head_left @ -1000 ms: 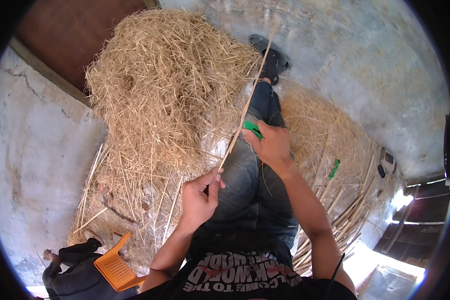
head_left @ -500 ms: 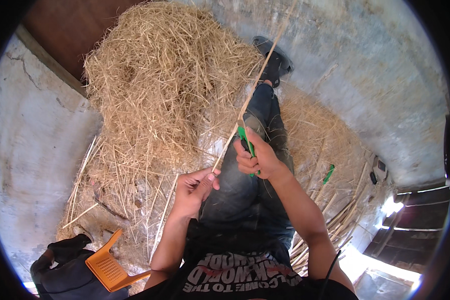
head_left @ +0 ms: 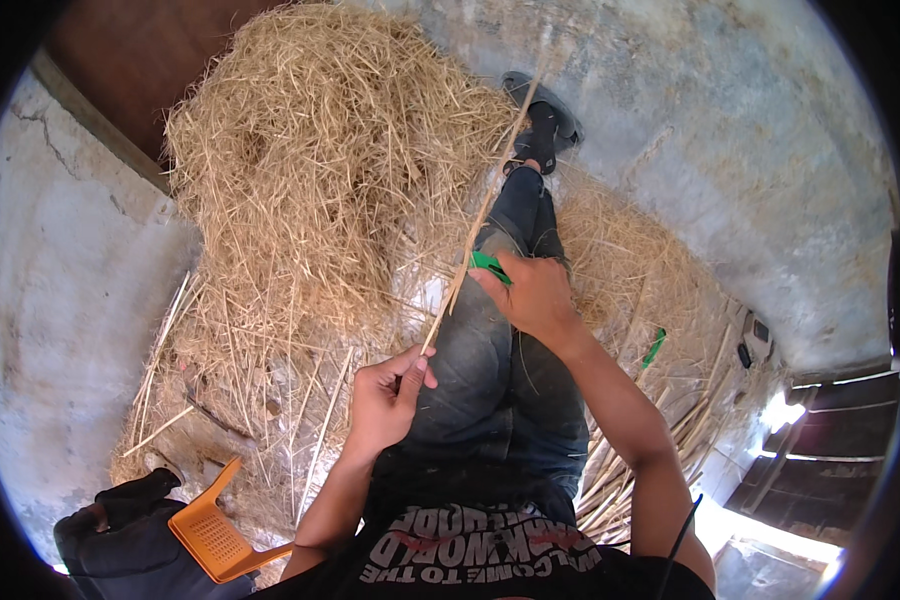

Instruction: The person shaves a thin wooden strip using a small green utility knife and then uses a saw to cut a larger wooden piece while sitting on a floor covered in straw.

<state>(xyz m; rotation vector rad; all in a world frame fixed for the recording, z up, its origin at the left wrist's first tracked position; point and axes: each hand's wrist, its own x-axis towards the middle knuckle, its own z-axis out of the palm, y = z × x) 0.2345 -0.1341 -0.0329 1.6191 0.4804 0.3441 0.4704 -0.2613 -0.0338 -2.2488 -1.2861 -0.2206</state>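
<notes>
A long, thin bamboo strip (head_left: 489, 205) runs slantwise from my left hand up past my legs. My left hand (head_left: 387, 395) pinches its near end between thumb and fingers. Over my thigh, my right hand (head_left: 538, 300) is wrapped round a green utility knife (head_left: 490, 267). The front of the knife lies against the strip; its blade is hard to make out. Just below the knife, a thin sliver (head_left: 454, 299) stands away from the strip.
A big heap of straw-like shavings (head_left: 320, 150) rises ahead on the left. Another green object (head_left: 654, 347) lies on the floor at right, near several long sticks (head_left: 660, 455). An orange plastic piece (head_left: 211, 540) and dark cloth (head_left: 120, 545) sit at lower left. Walls (head_left: 730, 120) close in both sides.
My right hand has turned over, and the knife has swung from nearly upright to slanting across the strip. The strip's far end has shifted left. My left hand keeps its pinch.
</notes>
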